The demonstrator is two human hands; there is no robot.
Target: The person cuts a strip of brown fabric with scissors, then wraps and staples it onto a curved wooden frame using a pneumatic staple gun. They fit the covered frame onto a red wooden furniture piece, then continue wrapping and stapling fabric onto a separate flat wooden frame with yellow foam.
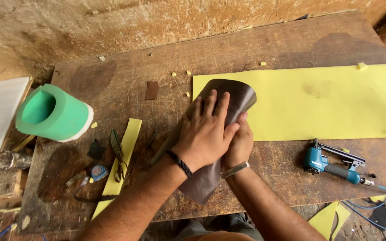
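Brown leather sheet (228, 96), curled into a cone, lies at the bench's centre; the left hand (206, 129) presses flat on it with fingers spread, and the right hand (240, 143) grips its edge from beneath. Yellow foam sheet (327, 102) spreads toward three o'clock; a blue staple gun (333, 164) sits at four, a green foam roll (52, 111) at nine.

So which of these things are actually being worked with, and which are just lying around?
In hand:
- dark brown leather piece, curled at its far end
- left hand, pressing flat on it
- right hand, gripping its edge

Lying about:
- yellow foam sheet
- green foam block
- blue staple gun
- scissors
- yellow strip
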